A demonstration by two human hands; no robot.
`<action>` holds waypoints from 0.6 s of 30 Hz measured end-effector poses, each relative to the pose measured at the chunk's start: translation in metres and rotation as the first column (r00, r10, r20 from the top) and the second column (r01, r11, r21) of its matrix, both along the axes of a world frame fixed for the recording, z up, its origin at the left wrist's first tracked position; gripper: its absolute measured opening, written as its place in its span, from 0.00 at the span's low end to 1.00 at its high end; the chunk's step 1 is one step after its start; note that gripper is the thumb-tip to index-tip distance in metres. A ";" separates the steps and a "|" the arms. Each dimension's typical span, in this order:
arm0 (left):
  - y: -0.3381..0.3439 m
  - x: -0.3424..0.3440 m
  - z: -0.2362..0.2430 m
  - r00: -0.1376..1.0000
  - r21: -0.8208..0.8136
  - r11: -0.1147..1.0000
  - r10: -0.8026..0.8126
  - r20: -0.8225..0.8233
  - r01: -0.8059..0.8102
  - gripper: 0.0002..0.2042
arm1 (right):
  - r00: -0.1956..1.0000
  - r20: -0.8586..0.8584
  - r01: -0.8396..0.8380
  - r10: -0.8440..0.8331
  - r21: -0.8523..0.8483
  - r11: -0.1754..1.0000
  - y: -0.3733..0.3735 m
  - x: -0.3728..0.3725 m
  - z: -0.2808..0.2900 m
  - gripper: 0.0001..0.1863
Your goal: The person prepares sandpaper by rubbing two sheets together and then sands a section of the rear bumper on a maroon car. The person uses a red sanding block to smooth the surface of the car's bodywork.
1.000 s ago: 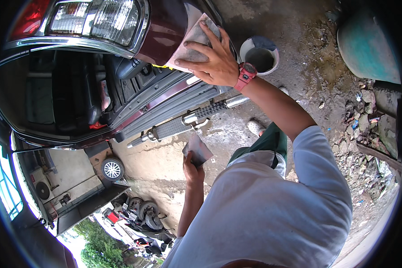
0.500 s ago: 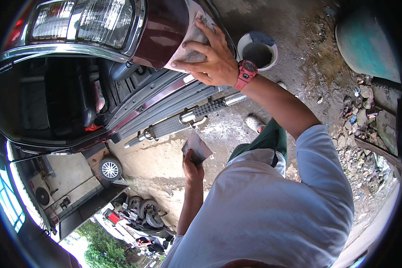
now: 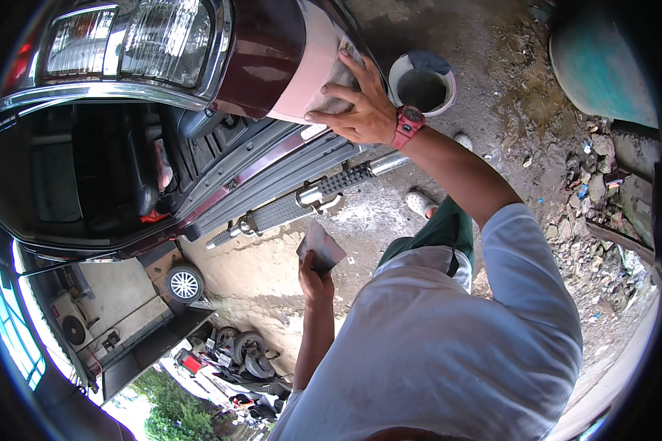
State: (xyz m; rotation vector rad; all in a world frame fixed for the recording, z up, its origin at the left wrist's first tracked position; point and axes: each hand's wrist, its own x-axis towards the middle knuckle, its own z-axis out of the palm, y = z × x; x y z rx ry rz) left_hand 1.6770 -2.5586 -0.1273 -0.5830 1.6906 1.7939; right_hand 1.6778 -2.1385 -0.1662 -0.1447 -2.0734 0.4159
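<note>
The right hand (image 3: 360, 110) has been shifted a little along the panel since the earlier frames, with the sheet still pressed beneath it. A grey sanding sheet (image 3: 338, 73) is held flat under spread fingers against a pale filler patch (image 3: 309, 66) on the maroon rear corner of the vehicle (image 3: 261, 51), just beside the tail lamp (image 3: 136, 44). The left hand (image 3: 315, 283) is closed on a second folded grey sheet (image 3: 320, 246), held clear of the bodywork above the ground. The patch appears matt and unpainted across its whole visible area; sanding is judged to be under way, with finishing and paint yet to be done. A white bucket (image 3: 423, 87) stands on the dirt ground just beyond the right wrist; its contents look dark, and cannot be identified. The open boot (image 3: 88, 176) is dim, with only an indistinct red item visible.
</note>
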 end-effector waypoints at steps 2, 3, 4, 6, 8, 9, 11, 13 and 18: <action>0.003 0.003 0.002 1.000 -0.006 1.000 0.018 -0.004 -0.018 0.19 | 1.000 0.008 -0.001 0.001 -0.001 1.000 0.000 0.001 -0.007 0.30; 0.009 0.006 0.007 1.000 -0.016 0.999 0.028 -0.012 -0.028 0.17 | 1.000 0.002 -0.002 0.002 0.008 1.000 0.001 0.001 -0.011 0.30; 0.013 0.007 0.010 0.999 -0.025 0.999 0.037 -0.020 -0.038 0.16 | 1.000 -0.004 -0.002 0.002 0.016 1.000 0.002 0.001 -0.017 0.30; 0.010 0.008 0.011 1.000 -0.016 1.000 0.015 -0.019 -0.015 0.16 | 1.000 0.007 0.003 -0.003 0.036 0.999 0.003 0.005 -0.024 0.30; 0.006 0.008 0.011 1.000 -0.031 1.000 0.001 -0.022 -0.002 0.17 | 0.999 0.041 0.016 -0.018 0.057 0.998 0.005 0.013 -0.030 0.30; 0.002 0.008 0.009 1.000 -0.051 0.999 0.002 -0.024 -0.003 0.19 | 0.998 0.066 0.013 -0.015 0.034 0.999 0.003 0.021 -0.027 0.29; -0.001 0.011 0.010 0.999 -0.049 0.999 -0.008 -0.031 0.006 0.20 | 0.993 0.116 0.005 -0.004 -0.005 1.000 -0.002 0.036 -0.014 0.27; -0.002 0.016 0.011 0.999 -0.012 0.999 -0.039 -0.032 0.038 0.20 | 0.999 0.030 0.027 -0.026 -0.037 0.999 -0.005 0.039 0.010 0.26; 0.008 0.025 0.012 0.999 -0.032 0.999 0.010 -0.034 -0.011 0.11 | 0.999 0.010 0.037 -0.037 -0.021 0.999 0.006 0.023 0.059 0.26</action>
